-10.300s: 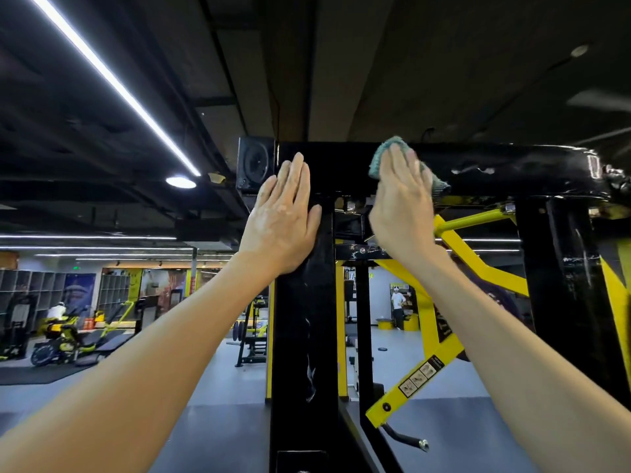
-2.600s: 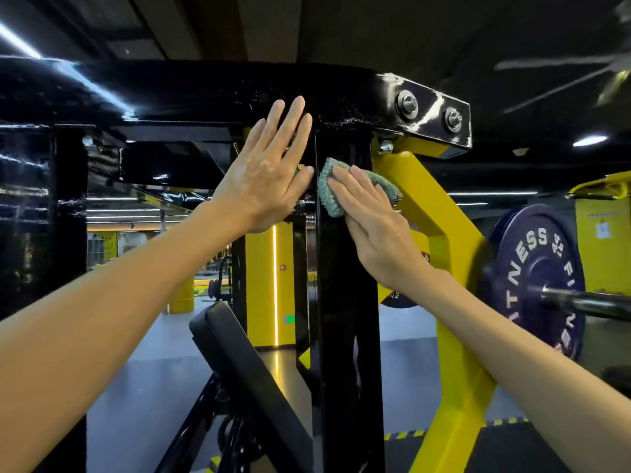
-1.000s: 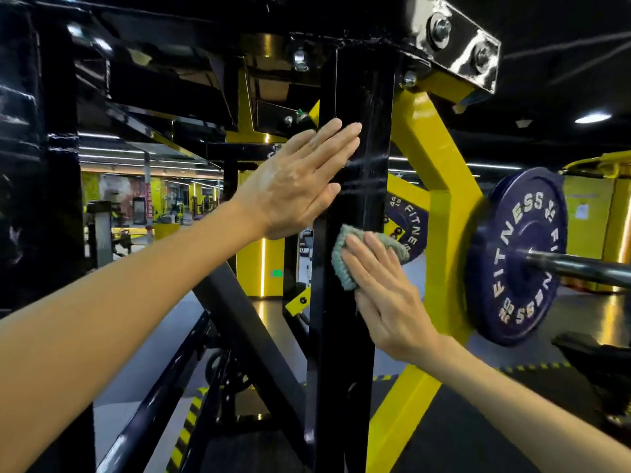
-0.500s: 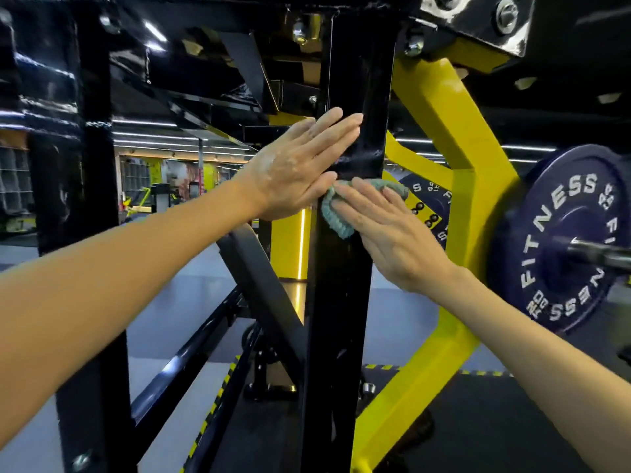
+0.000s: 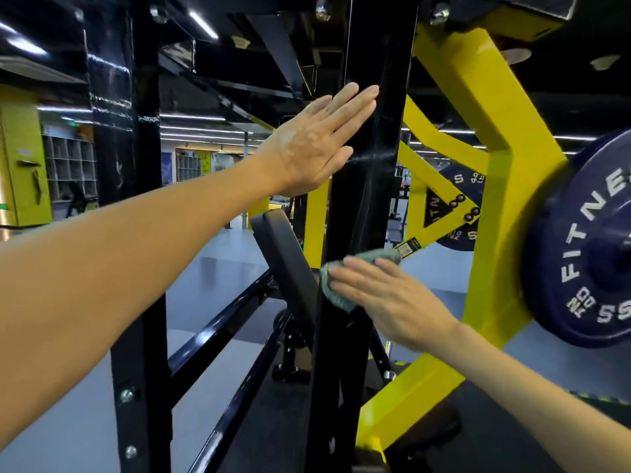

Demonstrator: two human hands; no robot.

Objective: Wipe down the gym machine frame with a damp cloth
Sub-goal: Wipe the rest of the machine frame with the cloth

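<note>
Downward along the glossy black upright steel post [image 5: 372,165] is where the right hand [image 5: 392,298] has gone with the crumpled grey-green cloth [image 5: 336,291]: half a second ago it sat just beneath the left hand [image 5: 314,145], and now the two are well apart, the right one far lower on the post. The left hand has kept its place high on the post.

The left hand is spread flat, fingers straight and close together, their tips laid against the post's near face; it has hold of nothing. The right hand lies palm-down over the cloth with its fingers [image 5: 348,273] nearly straight, pressing the cloth flat against the post rather than clutching it. The hand is a little blurred, and its thumb cannot be made out. Cloth edges show beyond the fingertips on the post's left edge and above the knuckles on its right edge.

Left of the post, just beside it and level with the cloth, a black padded backrest [image 5: 286,261] leans at a tilt. Farther left of the post stands a second black upright beam [image 5: 136,233] with bolts low down. Right of the post rises a thick yellow angled steel arm [image 5: 505,165], and beyond that a dark blue round weight plate [image 5: 587,254] lettered FITNESS. Grey gym floor [image 5: 211,268] shows behind the post to its left.
</note>
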